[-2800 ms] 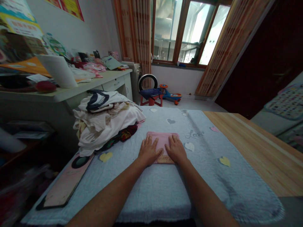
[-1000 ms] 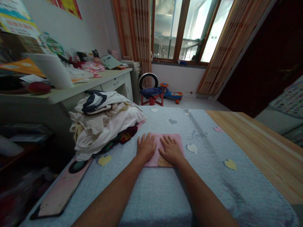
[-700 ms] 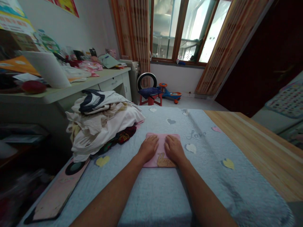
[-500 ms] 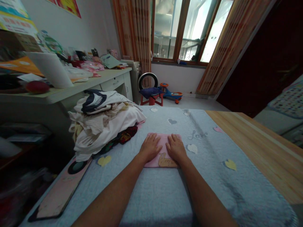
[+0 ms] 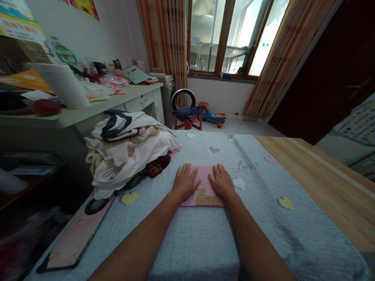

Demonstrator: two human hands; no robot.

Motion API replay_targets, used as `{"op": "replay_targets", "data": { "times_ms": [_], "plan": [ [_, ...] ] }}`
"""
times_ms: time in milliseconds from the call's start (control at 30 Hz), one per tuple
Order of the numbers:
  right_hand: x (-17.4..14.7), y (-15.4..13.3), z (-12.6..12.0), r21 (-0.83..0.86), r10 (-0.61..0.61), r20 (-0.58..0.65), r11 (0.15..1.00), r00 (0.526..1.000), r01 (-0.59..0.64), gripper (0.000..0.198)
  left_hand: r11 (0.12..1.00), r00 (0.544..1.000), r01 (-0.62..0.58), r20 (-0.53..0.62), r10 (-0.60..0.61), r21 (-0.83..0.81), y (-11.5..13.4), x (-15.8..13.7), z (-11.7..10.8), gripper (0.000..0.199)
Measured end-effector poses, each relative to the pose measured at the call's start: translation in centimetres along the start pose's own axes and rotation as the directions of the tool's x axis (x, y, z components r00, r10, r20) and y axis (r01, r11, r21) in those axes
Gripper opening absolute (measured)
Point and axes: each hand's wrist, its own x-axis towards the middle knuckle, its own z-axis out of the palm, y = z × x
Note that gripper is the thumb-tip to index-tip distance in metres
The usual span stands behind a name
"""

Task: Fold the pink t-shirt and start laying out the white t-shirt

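Observation:
A folded pink cloth [image 5: 203, 177] with a tan animal drawn on its near edge lies flat on the pale blue blanket [image 5: 205, 234]. Over its left edge rests my left hand [image 5: 185, 183], palm down with fingers stretched out. My right hand [image 5: 222, 182] lies the same way along the right edge, fingers extended forward. Both hands cover the cloth's sides, so only its middle strip and near edge show. Neither hand grips anything.
To the left sits a heap of clothes [image 5: 131, 152], with a long pink board-like object [image 5: 76, 230] nearer me. A cluttered desk [image 5: 117, 99] stands behind. Bare wood [image 5: 319, 175] shows at right. A red stool [image 5: 189, 121] and ride-on toy [image 5: 215, 116] are on the floor beyond.
My hands have slid slightly apart toward the cloth's side edges, exposing more of its middle. The cloth stays nearly in place.

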Motion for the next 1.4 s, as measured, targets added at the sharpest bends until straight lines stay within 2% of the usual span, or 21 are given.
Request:
{"op": "replay_targets", "data": {
  "times_ms": [167,267,400,500,700,833,900,1000,1200,1400],
  "plan": [
    [-0.3,0.1,-0.5,-0.007,0.04,-0.077,0.999,0.996,-0.04,0.055,0.978,0.979,-0.203,-0.007,0.203,-0.044,1.4,-1.1,-0.1,0.04],
    [-0.8,-0.5,-1.3,-0.001,0.002,-0.151,1.0,0.989,-0.002,0.046,0.964,0.97,-0.239,0.024,0.243,-0.115,2.4,-1.8,0.5,0.045],
    [-1.3,-1.4,-2.1,0.0,-0.078,-0.119,0.997,0.99,0.079,0.03,0.968,0.974,-0.212,0.052,0.221,-0.134,3.1,-2.3,0.7,0.06],
    [-1.5,-1.6,-2.3,-0.005,-0.095,-0.096,0.995,0.991,0.095,0.023,0.976,0.98,-0.184,0.051,0.191,-0.117,3.3,-2.3,0.3,0.066],
    [-1.5,-1.3,-1.9,0.042,-0.102,-0.109,0.993,0.989,0.107,0.024,0.981,0.984,-0.172,0.038,0.176,-0.094,3.1,-2.4,0.3,0.062],
    [-1.8,-1.0,-1.3,0.065,-0.194,-0.05,0.978,0.98,0.197,0.028,0.986,0.988,-0.142,0.039,0.146,-0.089,2.9,-2.4,1.0,0.055],
    [-2.2,-0.9,-1.0,0.072,-0.222,-0.068,0.971,0.973,0.226,0.03,0.989,0.991,-0.121,0.041,0.125,-0.09,2.8,-2.4,1.4,0.056],
    [-2.9,-1.0,-0.7,0.045,-0.206,-0.117,0.976,0.971,0.213,0.034,0.992,0.995,-0.089,0.034,0.092,-0.089,2.8,-2.3,1.7,0.059],
    [-3.8,-1.4,-1.3,-0.015,-0.156,-0.107,0.988,0.982,0.156,0.037,0.995,0.997,-0.067,0.022,0.069,-0.068,2.7,-2.4,1.4,0.062],
    [-3.9,-0.1,-1.2,-0.011,-0.056,-0.11,0.998,0.992,0.055,0.045,0.995,0.995,0.059,0.082,-0.052,-0.076,1.7,-2.4,0.6,0.066]
  ]
}}
